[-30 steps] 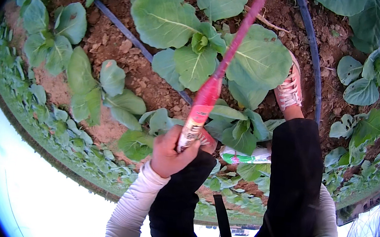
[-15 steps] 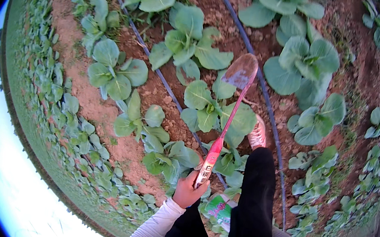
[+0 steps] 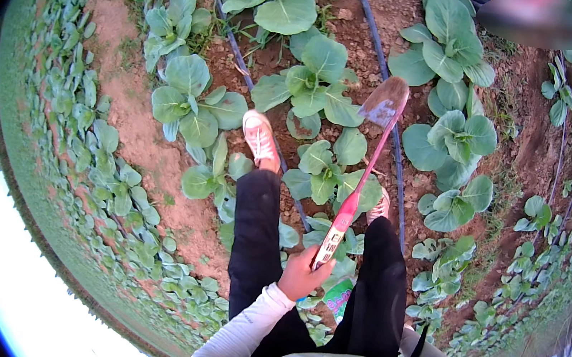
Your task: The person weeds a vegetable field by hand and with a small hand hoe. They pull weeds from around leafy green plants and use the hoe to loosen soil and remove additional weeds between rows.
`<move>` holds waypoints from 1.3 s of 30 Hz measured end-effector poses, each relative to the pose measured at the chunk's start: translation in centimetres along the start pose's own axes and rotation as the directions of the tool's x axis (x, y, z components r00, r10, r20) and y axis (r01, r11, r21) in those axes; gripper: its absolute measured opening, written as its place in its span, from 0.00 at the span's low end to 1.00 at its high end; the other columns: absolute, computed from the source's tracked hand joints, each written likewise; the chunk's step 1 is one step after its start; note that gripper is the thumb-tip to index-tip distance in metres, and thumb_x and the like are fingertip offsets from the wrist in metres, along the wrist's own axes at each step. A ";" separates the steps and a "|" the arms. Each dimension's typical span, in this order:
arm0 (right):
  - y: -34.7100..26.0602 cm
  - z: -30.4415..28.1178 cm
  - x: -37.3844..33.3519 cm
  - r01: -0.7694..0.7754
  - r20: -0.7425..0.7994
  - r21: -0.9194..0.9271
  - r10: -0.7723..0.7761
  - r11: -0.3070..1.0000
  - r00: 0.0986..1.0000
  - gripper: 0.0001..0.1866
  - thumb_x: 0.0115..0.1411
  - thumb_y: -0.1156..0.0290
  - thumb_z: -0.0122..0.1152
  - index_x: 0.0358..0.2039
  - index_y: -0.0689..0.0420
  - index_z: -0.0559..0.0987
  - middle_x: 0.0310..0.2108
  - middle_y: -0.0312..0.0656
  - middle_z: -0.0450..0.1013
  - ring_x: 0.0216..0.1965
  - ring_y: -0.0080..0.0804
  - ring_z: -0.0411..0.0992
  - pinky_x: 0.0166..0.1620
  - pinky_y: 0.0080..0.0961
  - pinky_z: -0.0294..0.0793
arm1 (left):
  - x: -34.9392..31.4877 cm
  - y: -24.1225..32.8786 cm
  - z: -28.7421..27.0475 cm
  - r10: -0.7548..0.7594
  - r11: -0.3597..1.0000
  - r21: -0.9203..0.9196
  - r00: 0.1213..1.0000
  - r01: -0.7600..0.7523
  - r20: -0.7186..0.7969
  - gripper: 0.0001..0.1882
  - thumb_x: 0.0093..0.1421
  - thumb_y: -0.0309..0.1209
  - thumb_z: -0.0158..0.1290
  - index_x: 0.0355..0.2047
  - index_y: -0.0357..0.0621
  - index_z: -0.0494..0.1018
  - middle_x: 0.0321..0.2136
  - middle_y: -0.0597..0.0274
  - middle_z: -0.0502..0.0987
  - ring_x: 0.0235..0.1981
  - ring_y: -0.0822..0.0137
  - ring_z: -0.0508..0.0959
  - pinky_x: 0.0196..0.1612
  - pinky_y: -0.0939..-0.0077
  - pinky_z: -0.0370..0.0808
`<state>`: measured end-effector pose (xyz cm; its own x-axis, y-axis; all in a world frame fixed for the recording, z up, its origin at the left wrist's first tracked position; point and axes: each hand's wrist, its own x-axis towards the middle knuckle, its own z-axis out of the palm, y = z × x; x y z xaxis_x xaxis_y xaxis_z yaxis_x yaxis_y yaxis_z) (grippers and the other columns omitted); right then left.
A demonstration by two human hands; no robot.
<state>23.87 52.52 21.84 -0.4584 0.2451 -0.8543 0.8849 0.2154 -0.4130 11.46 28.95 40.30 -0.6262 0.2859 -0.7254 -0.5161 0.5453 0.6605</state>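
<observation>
My left hand [image 3: 304, 273] is closed around the handle end of a small shovel [image 3: 353, 203]. Its shaft is red and its handle carries a printed label. The soil-stained blade [image 3: 387, 99] points away from me, over the plants and beside a drip hose. A leafy green plant [image 3: 326, 171], like a young cabbage, lies partly beneath the shaft. My right hand is out of sight; only a grey right sleeve [image 3: 430, 353] shows at my side. Between my legs lies a green and white package [image 3: 338, 297], partly hidden by my leg.
Rows of cabbage-like plants [image 3: 316, 74] grow in reddish soil [image 3: 141, 123]. Two dark hoses [image 3: 402, 172] run along the bed. My pink shoes [image 3: 260, 136] stand among the plants. A blurred dark shape [image 3: 545, 23] with a reddish top shows at the upper right.
My left foot has come into view, stepping forward among the plants. The shovel, still in my left hand, sits slightly farther right in view. A blurred shape has appeared at the upper right.
</observation>
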 end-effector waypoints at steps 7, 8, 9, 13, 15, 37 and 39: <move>-11.4 4.3 -2.3 -0.135 -0.019 -0.095 0.134 0.986 0.991 0.21 0.57 0.59 0.46 0.49 0.54 0.66 0.47 0.39 0.66 0.48 0.32 0.62 0.51 0.21 0.61 | 7.1 0.8 -14.1 0.022 0.992 -0.122 0.997 -0.013 0.070 0.09 0.51 0.30 0.54 0.25 0.38 0.67 0.12 0.61 0.69 0.12 0.72 0.69 0.16 0.77 0.65; -13.1 4.9 -3.2 -0.154 -0.017 -0.109 0.153 0.982 0.988 0.21 0.57 0.59 0.46 0.49 0.54 0.66 0.46 0.39 0.66 0.48 0.32 0.63 0.50 0.21 0.61 | 7.4 0.8 -16.1 -0.025 0.988 -0.153 0.997 0.037 0.078 0.10 0.50 0.31 0.54 0.25 0.38 0.66 0.13 0.57 0.69 0.13 0.66 0.71 0.18 0.75 0.66; -14.7 5.4 -3.7 -0.164 -0.020 -0.116 0.163 0.980 0.987 0.21 0.57 0.59 0.46 0.49 0.54 0.66 0.46 0.39 0.66 0.48 0.32 0.63 0.50 0.21 0.61 | 7.7 1.4 -17.9 -0.024 0.975 -0.219 0.998 0.037 0.059 0.10 0.51 0.31 0.54 0.25 0.38 0.66 0.12 0.59 0.68 0.13 0.72 0.69 0.18 0.77 0.65; -20.5 7.0 -4.3 -0.176 -0.010 -0.140 0.176 0.974 0.984 0.20 0.57 0.59 0.46 0.49 0.54 0.67 0.45 0.39 0.66 0.47 0.32 0.63 0.50 0.21 0.61 | 9.3 1.4 -23.8 -0.115 0.934 -0.343 0.993 0.105 -0.011 0.08 0.51 0.29 0.54 0.23 0.39 0.66 0.12 0.68 0.66 0.13 0.79 0.65 0.17 0.81 0.64; -22.6 7.3 -3.5 -0.170 0.003 -0.158 0.172 0.973 0.985 0.20 0.57 0.59 0.46 0.48 0.54 0.67 0.45 0.39 0.66 0.47 0.31 0.63 0.49 0.21 0.61 | 10.3 2.5 -25.9 -0.171 0.886 -0.437 0.985 0.152 -0.004 0.06 0.54 0.27 0.51 0.25 0.40 0.66 0.13 0.71 0.66 0.11 0.81 0.64 0.15 0.84 0.63; -29.7 0.8 20.9 0.013 0.410 -0.404 0.169 0.915 0.896 0.18 0.58 0.61 0.45 0.45 0.57 0.68 0.41 0.39 0.68 0.43 0.30 0.65 0.46 0.22 0.63 | 27.6 11.5 -22.6 -0.430 0.811 -0.501 0.888 0.303 -0.161 0.05 0.58 0.27 0.45 0.29 0.39 0.63 0.12 0.67 0.63 0.08 0.77 0.63 0.12 0.85 0.60; -29.2 2.7 22.2 0.030 0.438 -0.418 0.173 0.908 0.882 0.18 0.58 0.61 0.45 0.45 0.57 0.68 0.40 0.39 0.68 0.43 0.30 0.65 0.46 0.22 0.63 | 29.9 11.1 -22.5 -0.416 0.829 -0.465 0.898 0.311 -0.142 0.06 0.58 0.28 0.46 0.29 0.39 0.63 0.12 0.67 0.63 0.08 0.77 0.64 0.12 0.85 0.60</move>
<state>-11.87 49.14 14.11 -0.2155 -0.1604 -0.9632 0.7550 0.5982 -0.2685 -26.16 25.84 30.34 -0.4305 -0.0823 -0.8988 -0.8942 0.1743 0.4123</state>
